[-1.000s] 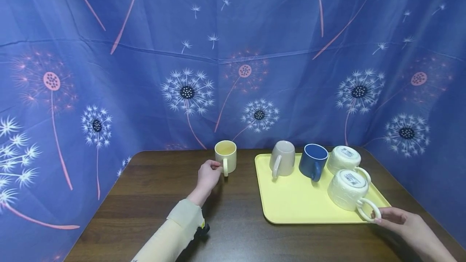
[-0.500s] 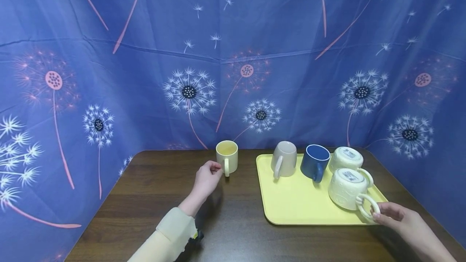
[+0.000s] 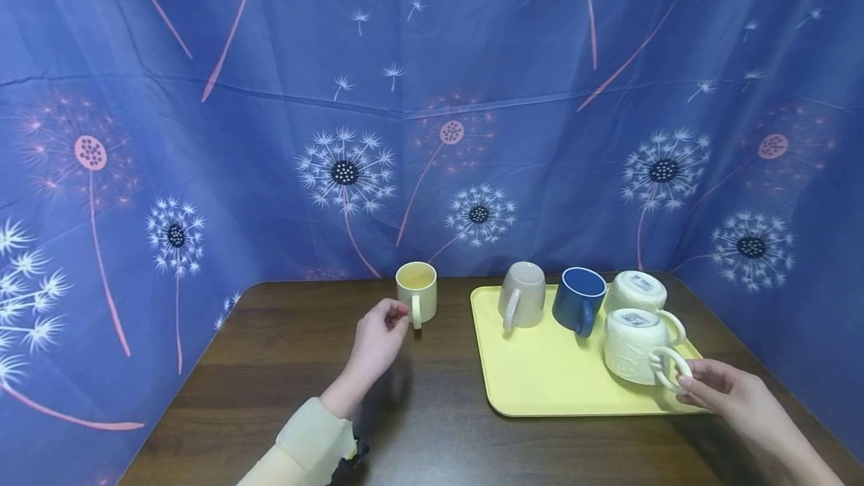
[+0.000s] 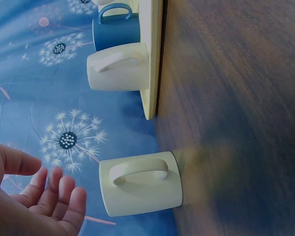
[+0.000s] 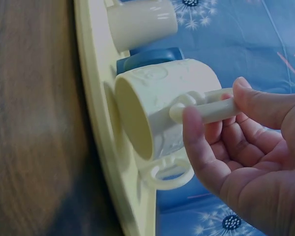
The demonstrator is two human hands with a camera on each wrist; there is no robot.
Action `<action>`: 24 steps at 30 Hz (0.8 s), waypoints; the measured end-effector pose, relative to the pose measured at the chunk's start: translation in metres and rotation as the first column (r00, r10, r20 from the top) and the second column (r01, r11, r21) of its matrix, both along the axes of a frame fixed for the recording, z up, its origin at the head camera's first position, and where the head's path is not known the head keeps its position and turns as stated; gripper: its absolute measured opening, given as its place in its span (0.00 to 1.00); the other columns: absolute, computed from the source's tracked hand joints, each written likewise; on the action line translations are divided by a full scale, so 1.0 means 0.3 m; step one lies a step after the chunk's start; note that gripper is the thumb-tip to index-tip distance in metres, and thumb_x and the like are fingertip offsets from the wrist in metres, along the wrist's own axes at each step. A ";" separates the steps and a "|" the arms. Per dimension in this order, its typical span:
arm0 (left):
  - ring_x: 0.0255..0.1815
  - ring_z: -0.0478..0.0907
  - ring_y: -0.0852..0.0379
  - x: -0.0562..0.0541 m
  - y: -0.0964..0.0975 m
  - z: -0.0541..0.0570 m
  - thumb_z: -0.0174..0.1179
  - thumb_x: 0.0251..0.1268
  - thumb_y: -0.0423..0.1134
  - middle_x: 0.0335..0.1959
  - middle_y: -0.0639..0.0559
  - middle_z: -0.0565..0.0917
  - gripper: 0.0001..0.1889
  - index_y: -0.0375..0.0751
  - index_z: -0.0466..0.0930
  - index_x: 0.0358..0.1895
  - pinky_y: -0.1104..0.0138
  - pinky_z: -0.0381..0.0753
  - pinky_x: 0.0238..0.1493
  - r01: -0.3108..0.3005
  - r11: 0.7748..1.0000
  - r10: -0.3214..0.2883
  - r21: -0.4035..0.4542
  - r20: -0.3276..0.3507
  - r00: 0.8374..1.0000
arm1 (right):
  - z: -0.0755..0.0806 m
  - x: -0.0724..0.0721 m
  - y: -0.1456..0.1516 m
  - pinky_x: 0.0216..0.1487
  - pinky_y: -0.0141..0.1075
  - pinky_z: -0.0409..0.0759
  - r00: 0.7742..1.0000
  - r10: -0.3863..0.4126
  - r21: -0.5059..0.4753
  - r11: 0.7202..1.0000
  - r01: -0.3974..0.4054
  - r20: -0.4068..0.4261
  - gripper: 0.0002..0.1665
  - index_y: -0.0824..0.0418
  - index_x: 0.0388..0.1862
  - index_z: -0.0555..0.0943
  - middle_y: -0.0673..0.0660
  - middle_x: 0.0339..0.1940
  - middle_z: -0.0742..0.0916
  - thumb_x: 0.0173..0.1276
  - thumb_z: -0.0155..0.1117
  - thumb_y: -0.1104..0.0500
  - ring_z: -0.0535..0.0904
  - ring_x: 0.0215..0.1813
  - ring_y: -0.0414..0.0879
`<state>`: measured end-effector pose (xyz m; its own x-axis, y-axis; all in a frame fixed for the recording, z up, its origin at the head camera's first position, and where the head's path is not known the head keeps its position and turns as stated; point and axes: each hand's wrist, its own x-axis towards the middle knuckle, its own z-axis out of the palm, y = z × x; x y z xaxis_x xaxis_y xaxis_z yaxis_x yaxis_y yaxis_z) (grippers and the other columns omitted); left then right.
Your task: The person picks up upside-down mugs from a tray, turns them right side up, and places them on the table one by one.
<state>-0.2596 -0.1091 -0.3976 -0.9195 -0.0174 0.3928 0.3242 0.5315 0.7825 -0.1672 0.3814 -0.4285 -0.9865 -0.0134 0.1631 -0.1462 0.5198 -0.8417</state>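
My right hand (image 3: 739,403) pinches the handle of a cream embossed mug (image 5: 167,98) between thumb and fingers. This mug is bottom up, and the right wrist view shows it tilted, its rim partly off the yellow tray (image 3: 540,388). Behind it on the tray stands a similar upside-down cream mug (image 3: 637,291), partly hidden. My left hand (image 3: 378,336) is beside an upright pale yellow mug (image 4: 142,189) on the table; the left wrist view shows loosely curled fingers and a gap to that mug.
An upside-down light grey mug (image 3: 525,295) and an upright dark blue mug (image 3: 577,298) stand toward the back of the tray. The brown wooden table (image 3: 432,441) ends at a blue dandelion-patterned cloth (image 3: 418,171) behind and at both sides.
My right hand has raised the front cream mug slightly and moved it left. My left hand has drawn back a little from the pale yellow mug, which stays put.
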 end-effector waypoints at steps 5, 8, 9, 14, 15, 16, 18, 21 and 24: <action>0.31 0.75 0.59 0.025 0.002 0.014 0.58 0.58 0.27 0.29 0.50 0.81 0.05 0.38 0.79 0.36 0.70 0.74 0.34 0.028 1.000 -0.028 0.008 -0.043 0.999 | 0.026 -0.006 -0.006 0.35 0.31 0.82 1.000 0.019 -0.030 0.999 -0.019 0.011 0.07 0.62 0.44 0.77 0.40 0.35 0.85 0.69 0.54 0.68 0.85 0.35 0.41; 0.30 0.75 0.59 0.046 0.008 0.030 0.59 0.58 0.28 0.29 0.51 0.81 0.04 0.38 0.79 0.36 0.71 0.74 0.33 0.047 0.999 -0.047 0.014 -0.038 0.998 | 0.038 -0.010 -0.010 0.37 0.31 0.82 0.999 0.018 -0.080 0.997 -0.014 0.038 0.07 0.62 0.44 0.76 0.40 0.36 0.85 0.70 0.54 0.67 0.85 0.36 0.42; 0.30 0.75 0.58 0.054 0.010 0.037 0.59 0.58 0.28 0.29 0.51 0.81 0.04 0.38 0.79 0.36 0.71 0.74 0.33 0.053 0.998 -0.052 0.017 -0.031 0.998 | 0.043 -0.011 -0.012 0.37 0.31 0.82 0.999 0.017 -0.097 0.995 -0.012 0.045 0.06 0.63 0.44 0.76 0.41 0.36 0.85 0.70 0.54 0.67 0.85 0.36 0.42; 0.30 0.75 0.56 0.079 0.014 0.054 0.59 0.58 0.29 0.29 0.52 0.81 0.04 0.39 0.79 0.36 0.71 0.73 0.32 0.073 0.997 -0.073 0.025 -0.007 0.997 | 0.068 -0.019 -0.024 0.37 0.33 0.82 0.997 0.032 -0.126 0.992 -0.023 0.066 0.09 0.71 0.47 0.74 0.43 0.37 0.85 0.70 0.53 0.66 0.85 0.37 0.43; 0.31 0.75 0.56 0.082 0.014 0.055 0.59 0.59 0.29 0.29 0.52 0.81 0.04 0.39 0.79 0.36 0.71 0.73 0.32 0.076 0.997 -0.076 0.027 -0.005 0.997 | 0.074 -0.020 -0.026 0.38 0.33 0.82 0.997 0.030 -0.122 0.992 -0.021 0.077 0.11 0.74 0.47 0.73 0.43 0.37 0.85 0.70 0.53 0.66 0.85 0.36 0.44; 0.31 0.75 0.56 0.084 0.014 0.056 0.59 0.58 0.29 0.29 0.52 0.81 0.04 0.39 0.79 0.36 0.71 0.73 0.32 0.077 0.997 -0.077 0.028 -0.004 0.997 | 0.081 -0.020 -0.030 0.38 0.33 0.82 0.995 0.025 -0.113 0.993 -0.014 0.097 0.14 0.77 0.48 0.72 0.43 0.37 0.84 0.71 0.53 0.66 0.85 0.36 0.44; 0.31 0.75 0.56 0.087 0.016 0.059 0.59 0.58 0.29 0.29 0.52 0.81 0.04 0.39 0.79 0.36 0.71 0.73 0.32 0.079 0.996 -0.079 0.029 -0.005 0.997 | 0.096 -0.018 -0.036 0.38 0.31 0.82 0.989 0.002 -0.083 0.996 0.011 0.148 0.19 0.80 0.50 0.70 0.42 0.37 0.84 0.71 0.54 0.63 0.86 0.36 0.45; 0.30 0.75 0.56 0.090 0.016 0.062 0.59 0.58 0.28 0.29 0.51 0.81 0.05 0.39 0.79 0.36 0.71 0.73 0.32 0.088 0.996 -0.088 0.024 -0.012 0.996 | 0.118 -0.012 -0.046 0.38 0.29 0.80 0.975 -0.022 -0.047 0.998 0.033 0.221 0.24 0.81 0.54 0.68 0.44 0.38 0.84 0.71 0.54 0.59 0.86 0.37 0.47; 0.31 0.75 0.56 0.092 0.014 0.067 0.59 0.58 0.28 0.29 0.51 0.81 0.05 0.38 0.79 0.37 0.71 0.73 0.32 0.097 0.995 -0.097 0.020 -0.015 0.995 | 0.138 -0.009 -0.055 0.38 0.28 0.79 0.966 -0.023 -0.037 0.999 0.033 0.256 0.27 0.81 0.56 0.67 0.45 0.39 0.85 0.71 0.55 0.57 0.86 0.37 0.48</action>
